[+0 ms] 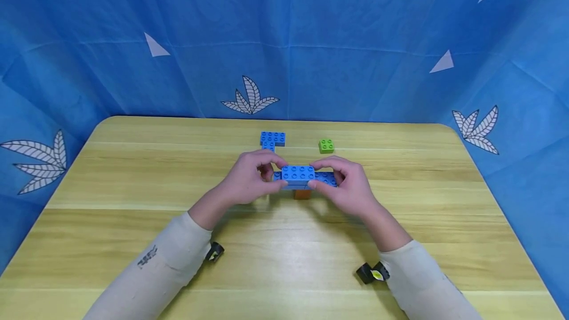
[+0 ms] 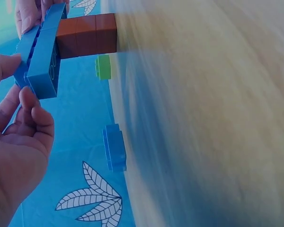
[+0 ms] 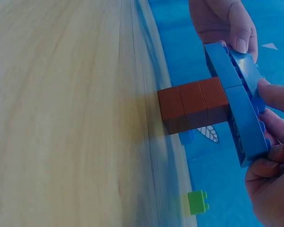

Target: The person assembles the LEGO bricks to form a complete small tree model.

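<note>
A column of stacked brown bricks (image 3: 194,105) stands on the table. Two long blue bricks (image 3: 247,125) lie end to end across its top. Over their joint sits another blue brick (image 1: 298,173), and the wrist views show a thin gap with studs beneath it. My left hand (image 1: 251,177) pinches this upper brick at its left end between thumb and fingers. At the right end, my right hand (image 1: 351,186) pinches the same brick, its other fingers curled near the lower blue brick.
Behind the column, blue bricks joined in an angled shape (image 1: 273,138) lie on the wooden table (image 1: 284,280). A small green brick (image 1: 326,146) lies to their right. Blue patterned cloth (image 1: 355,38) hangs beyond the table's far edge.
</note>
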The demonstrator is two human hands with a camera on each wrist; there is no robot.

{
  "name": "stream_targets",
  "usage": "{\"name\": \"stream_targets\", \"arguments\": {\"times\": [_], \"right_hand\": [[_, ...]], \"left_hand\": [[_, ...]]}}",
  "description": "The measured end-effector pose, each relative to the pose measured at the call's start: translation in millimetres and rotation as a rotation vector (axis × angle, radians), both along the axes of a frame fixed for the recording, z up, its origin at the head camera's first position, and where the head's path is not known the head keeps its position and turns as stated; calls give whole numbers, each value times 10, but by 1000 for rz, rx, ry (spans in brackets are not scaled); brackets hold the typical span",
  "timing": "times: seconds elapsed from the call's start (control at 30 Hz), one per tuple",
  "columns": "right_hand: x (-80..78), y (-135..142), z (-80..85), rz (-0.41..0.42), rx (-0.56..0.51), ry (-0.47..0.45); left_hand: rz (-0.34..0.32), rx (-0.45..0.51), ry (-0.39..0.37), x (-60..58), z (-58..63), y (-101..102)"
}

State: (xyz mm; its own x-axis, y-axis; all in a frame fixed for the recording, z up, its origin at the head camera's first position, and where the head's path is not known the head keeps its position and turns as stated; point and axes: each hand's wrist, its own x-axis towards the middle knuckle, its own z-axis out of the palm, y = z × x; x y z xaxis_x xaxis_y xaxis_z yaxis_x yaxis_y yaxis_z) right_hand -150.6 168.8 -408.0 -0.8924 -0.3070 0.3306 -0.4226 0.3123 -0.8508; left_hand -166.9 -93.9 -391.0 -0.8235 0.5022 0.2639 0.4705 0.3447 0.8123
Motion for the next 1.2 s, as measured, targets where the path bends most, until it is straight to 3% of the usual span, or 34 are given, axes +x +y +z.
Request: {"name": "stream_targets", "arguments": {"times": [0.3,0.53,0.7,0.87,1.07,1.2], "right_hand": [[-4,-19,5,15,17,-3],[-6,-32,44,7,104,25],[-18,-30,31,5,109,24],[-18,-18,-21,-5,82,40],[19,45,-115,-49,72,-13],[93,101,-26,-63,54,-85]], "left_hand": [[22,-7,-31,-1,-33,-5],[35,-22,6,18,-61,5],[38,-20,15,17,-76,13],[56,-1,-43,22,-98,10],[85,97,-125,-19,-137,-77],[158,173,-126,-119,-146,-181]]}}
